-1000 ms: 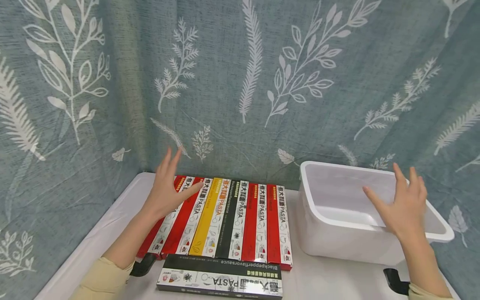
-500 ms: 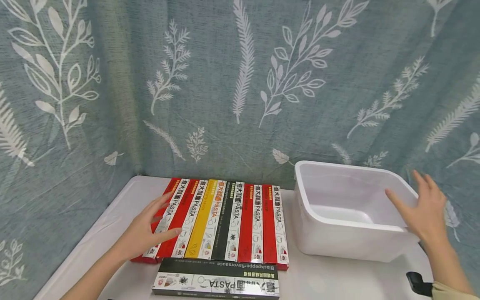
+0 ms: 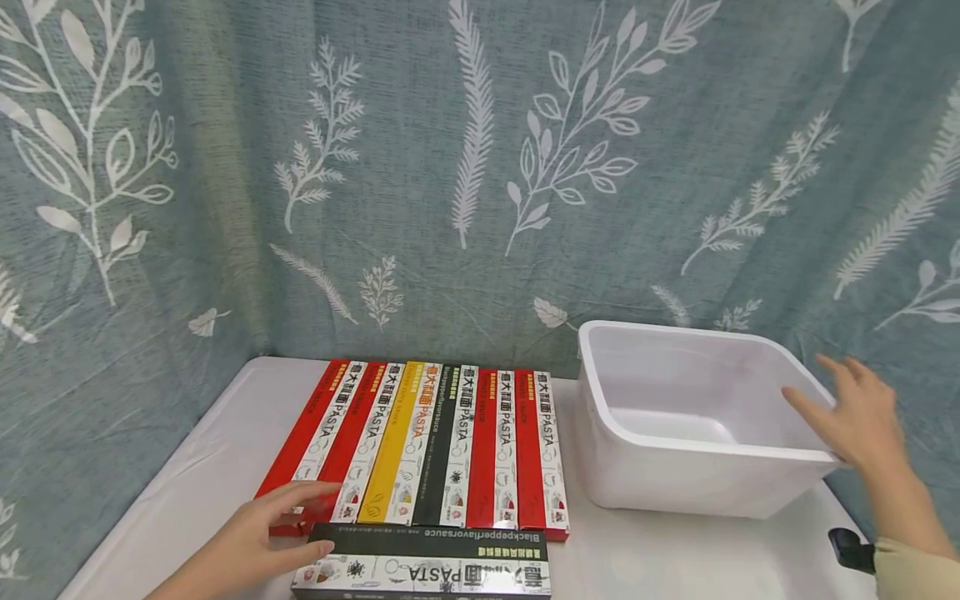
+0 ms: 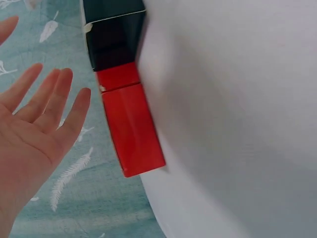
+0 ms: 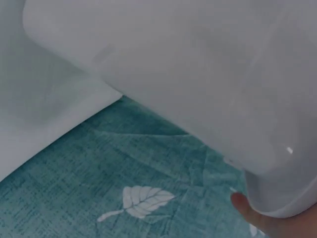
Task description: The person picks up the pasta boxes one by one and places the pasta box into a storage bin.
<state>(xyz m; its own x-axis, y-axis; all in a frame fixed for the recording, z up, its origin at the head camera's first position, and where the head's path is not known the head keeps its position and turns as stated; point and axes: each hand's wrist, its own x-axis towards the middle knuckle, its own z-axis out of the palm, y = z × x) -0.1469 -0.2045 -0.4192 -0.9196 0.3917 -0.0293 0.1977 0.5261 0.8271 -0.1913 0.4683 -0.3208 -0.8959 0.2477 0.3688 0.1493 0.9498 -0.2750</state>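
In the head view, my left hand (image 3: 258,537) is at the near left, beside the left end of a black pepper pasta box (image 3: 427,568) lying crosswise. Its fingers are extended, thumb apart from them. In the left wrist view, the left hand (image 4: 37,124) shows a bare palm, apart from the black box end (image 4: 114,44) and red box end (image 4: 133,131). My right hand (image 3: 862,417) is over the near right corner of a white plastic bin (image 3: 697,483), thumb and fingers spread. In the right wrist view, one finger (image 5: 240,203) shows past the bin's rim (image 5: 287,210); contact is unclear.
Several pasta boxes lie side by side behind the crosswise one: red boxes (image 3: 528,450), a yellow box (image 3: 386,446) and a black box (image 3: 435,467). All rest on a white table (image 3: 637,554). A leaf-patterned curtain (image 3: 420,167) hangs behind and at the sides.
My left hand has come down and nearer, from over the left boxes to the crosswise box's left end. My right hand has shifted right, to the bin's near right corner. The boxes stay put.
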